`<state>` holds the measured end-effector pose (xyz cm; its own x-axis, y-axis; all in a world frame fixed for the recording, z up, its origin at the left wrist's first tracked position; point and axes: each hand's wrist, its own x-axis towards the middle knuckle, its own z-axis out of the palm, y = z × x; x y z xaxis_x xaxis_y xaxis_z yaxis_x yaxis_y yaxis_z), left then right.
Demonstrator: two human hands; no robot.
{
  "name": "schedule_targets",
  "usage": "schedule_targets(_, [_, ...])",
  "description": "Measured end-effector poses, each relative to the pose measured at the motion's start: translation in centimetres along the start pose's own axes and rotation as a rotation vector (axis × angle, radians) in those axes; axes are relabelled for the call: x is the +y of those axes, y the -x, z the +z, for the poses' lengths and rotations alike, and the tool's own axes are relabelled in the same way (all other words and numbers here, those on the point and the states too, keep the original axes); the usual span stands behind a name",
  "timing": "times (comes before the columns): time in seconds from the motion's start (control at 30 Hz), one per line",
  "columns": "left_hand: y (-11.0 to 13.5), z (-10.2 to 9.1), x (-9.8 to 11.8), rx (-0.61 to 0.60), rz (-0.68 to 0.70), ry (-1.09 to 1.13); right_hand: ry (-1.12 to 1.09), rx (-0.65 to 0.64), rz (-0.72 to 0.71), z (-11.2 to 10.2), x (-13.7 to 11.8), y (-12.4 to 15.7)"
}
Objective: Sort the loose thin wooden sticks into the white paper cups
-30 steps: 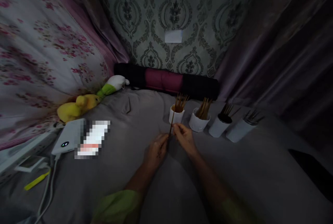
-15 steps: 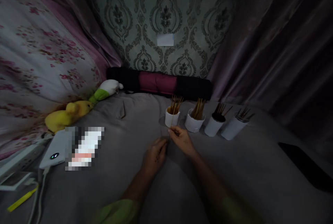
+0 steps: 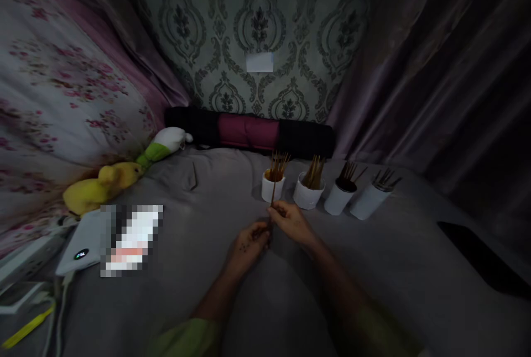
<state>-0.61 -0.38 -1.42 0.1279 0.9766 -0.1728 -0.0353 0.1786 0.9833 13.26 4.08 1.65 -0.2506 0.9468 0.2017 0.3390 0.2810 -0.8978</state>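
Both my hands meet over the grey bedsheet (image 3: 174,290). My right hand (image 3: 292,222) pinches a thin brown stick (image 3: 272,195) that points up toward the leftmost white cup (image 3: 271,188). My left hand (image 3: 246,246) is curled beside it, fingers closed at the stick's lower end. A row of white cups stands just beyond: a second cup (image 3: 306,195), a third cup (image 3: 338,198) and a tilted cup (image 3: 367,202), each with several sticks in it.
A black and pink roll (image 3: 249,131) lies against the patterned wall. A yellow plush toy (image 3: 99,187) and a white power bank (image 3: 83,241) with cables sit at the left. A dark flat object (image 3: 477,257) lies at the right. Curtains hang at the right.
The view shifted slightly, so everything sits a little left and lower. My hands stayed together on the stick, which now stands more upright before the leftmost cup.
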Motion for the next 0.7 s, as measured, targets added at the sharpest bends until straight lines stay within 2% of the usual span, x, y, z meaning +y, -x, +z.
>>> schedule_targets(0.27, [0.2, 0.2, 0.5, -0.046, -0.173, 0.358, 0.036, -0.034, -0.009, -0.4, 0.2, 0.1])
schedule_targets(0.43, [0.4, -0.1, 0.9, -0.115, -0.229, 0.583, 0.045, -0.013, -0.018, -0.8, -0.1, 0.2])
schedule_targets(0.7, [0.4, -0.3, 1.0, -0.163, -0.269, 0.664, 0.008, -0.001, 0.001, -1.2, -0.2, 0.4])
